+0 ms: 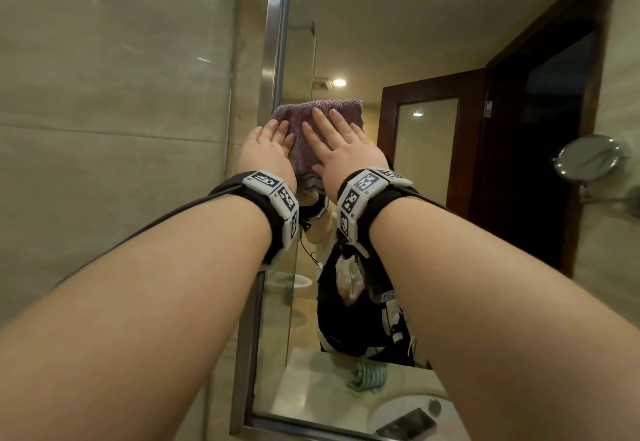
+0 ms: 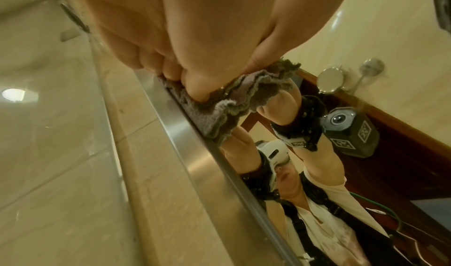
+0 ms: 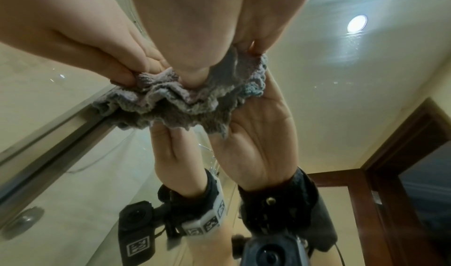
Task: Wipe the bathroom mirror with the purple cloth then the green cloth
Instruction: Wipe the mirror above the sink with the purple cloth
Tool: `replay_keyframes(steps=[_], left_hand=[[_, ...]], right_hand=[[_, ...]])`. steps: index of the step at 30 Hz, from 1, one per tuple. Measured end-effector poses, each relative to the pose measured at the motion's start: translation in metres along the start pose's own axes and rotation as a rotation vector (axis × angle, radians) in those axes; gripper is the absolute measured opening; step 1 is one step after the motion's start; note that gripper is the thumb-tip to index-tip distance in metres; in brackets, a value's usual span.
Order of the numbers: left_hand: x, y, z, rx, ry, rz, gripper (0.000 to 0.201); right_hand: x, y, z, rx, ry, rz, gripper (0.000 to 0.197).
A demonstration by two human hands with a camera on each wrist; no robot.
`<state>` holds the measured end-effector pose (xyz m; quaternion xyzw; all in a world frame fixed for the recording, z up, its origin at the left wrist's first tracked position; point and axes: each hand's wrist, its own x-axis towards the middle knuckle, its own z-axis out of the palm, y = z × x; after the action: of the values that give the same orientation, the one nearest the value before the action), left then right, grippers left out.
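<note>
The purple cloth (image 1: 322, 111) lies flat against the bathroom mirror (image 1: 415, 25), close to its steel left frame (image 1: 277, 42). My left hand (image 1: 268, 149) and right hand (image 1: 341, 153) both press on it side by side with straight fingers. In the left wrist view my left hand (image 2: 195, 67) pushes the cloth (image 2: 219, 112) against the glass beside the frame (image 2: 190, 144). From the right wrist, my right hand (image 3: 195, 38) sits on the ruffled lower edge of the cloth (image 3: 171, 104). The green cloth (image 1: 367, 376) shows low in the mirror, lying on the counter.
A beige tiled wall (image 1: 104, 129) stands left of the mirror frame. A round magnifying mirror (image 1: 588, 158) on an arm sticks out at the right, beside a dark wooden door (image 1: 536, 163). A sink rim (image 1: 388, 406) and a dark phone (image 1: 407, 425) are at the bottom.
</note>
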<state>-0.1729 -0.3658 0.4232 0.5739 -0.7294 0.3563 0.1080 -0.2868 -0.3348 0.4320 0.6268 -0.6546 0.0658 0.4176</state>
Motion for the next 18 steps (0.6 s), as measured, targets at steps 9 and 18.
replay_keyframes(steps=[9,18], left_hand=[[-0.008,0.015,-0.009,0.021,0.069,0.056,0.064],[-0.018,0.076,-0.048,-0.062,0.141,0.146,0.067]], right_hand=[[-0.017,0.023,0.011,-0.029,0.020,0.024,0.065],[-0.063,0.096,0.024,-0.005,0.017,0.104,0.064]])
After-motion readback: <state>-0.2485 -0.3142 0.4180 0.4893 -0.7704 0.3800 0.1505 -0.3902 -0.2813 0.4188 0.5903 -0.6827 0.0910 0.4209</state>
